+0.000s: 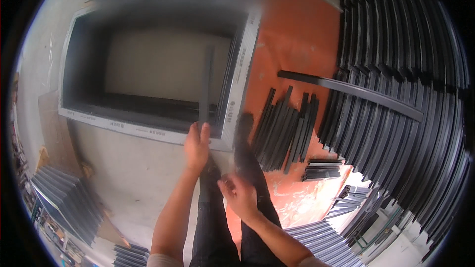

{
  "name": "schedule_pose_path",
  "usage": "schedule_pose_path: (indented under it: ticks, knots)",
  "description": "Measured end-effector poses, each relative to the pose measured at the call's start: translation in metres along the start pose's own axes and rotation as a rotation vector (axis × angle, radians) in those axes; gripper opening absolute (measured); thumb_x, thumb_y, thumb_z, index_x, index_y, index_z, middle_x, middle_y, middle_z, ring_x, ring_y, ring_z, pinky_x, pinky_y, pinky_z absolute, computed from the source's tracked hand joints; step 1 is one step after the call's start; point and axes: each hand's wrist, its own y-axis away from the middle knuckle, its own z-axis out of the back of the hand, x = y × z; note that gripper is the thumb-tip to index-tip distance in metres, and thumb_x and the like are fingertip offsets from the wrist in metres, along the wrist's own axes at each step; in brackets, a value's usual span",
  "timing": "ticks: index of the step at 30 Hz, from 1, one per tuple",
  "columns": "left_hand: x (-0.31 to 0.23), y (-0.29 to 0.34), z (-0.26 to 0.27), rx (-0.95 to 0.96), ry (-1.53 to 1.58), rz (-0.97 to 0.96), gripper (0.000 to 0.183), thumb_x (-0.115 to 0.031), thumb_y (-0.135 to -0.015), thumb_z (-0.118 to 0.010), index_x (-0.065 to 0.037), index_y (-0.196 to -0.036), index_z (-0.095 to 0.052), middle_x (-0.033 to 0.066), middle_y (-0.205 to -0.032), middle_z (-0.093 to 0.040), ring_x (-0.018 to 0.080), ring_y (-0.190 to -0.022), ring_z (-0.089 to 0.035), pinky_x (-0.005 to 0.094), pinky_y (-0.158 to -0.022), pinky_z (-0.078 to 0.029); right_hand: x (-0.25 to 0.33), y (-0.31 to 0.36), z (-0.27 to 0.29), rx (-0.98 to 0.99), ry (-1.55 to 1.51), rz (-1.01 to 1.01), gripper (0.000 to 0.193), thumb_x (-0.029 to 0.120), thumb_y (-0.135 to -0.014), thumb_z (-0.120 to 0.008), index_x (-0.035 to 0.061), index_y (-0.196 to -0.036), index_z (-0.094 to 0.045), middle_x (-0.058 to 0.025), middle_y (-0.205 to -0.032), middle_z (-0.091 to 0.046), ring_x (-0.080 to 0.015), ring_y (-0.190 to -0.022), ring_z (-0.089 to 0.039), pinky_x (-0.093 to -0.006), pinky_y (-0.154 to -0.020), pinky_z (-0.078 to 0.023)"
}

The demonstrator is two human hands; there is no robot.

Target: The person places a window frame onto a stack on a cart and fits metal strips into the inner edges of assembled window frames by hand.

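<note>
My left hand (197, 151) is closed on the near end of a slim dark metal strip (205, 84), at the near edge of a large rectangular frame (123, 127). The strip points away from me across the frame's opening. The frame has dark inner sides and a pale printed film on its outer faces. My right hand (240, 195) hovers in front of my legs, nearer to me than the frame. Its fingers are loosely bent and a little apart, with nothing visible in them.
Several short dark profiles (282, 133) lie on the orange floor (282, 34) right of the frame. A long dark bar (371, 96) rests across a large stack of dark profiles (391, 153) at the right. Wrapped grey profiles (64, 200) stand at the lower left.
</note>
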Motion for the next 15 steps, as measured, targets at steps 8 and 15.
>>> schedule_pose_path:
  ticks: [8,15]
  knots:
    - [0.005,-0.085,-0.016,0.024,-0.041,0.048,0.052,-0.047,-0.096,-0.052,0.001,-0.116,-0.058,0.0179,-0.096,-0.067,0.034,-0.09,-0.063,0.0381,-0.08,-0.048,0.002,-0.24,0.038,-0.305,0.59,0.363,0.036,0.025,-0.087,-0.067,0.0058,-0.117,-0.059,-0.0173,-0.106,-0.063,-0.0332,-0.098,-0.061,-0.0408,-0.084,-0.049]
    - [-0.017,-0.146,-0.068,0.15,0.079,-0.108,0.052,-0.039,-0.1,-0.052,0.008,-0.12,-0.054,0.0171,-0.106,-0.064,0.0196,-0.098,-0.056,0.0297,-0.09,-0.044,0.0,-0.393,0.04,-0.299,0.383,0.08,0.053,0.045,-0.099,-0.044,-0.0038,-0.118,-0.053,-0.0249,-0.112,-0.061,-0.0413,-0.101,-0.059,-0.0452,-0.087,-0.045]
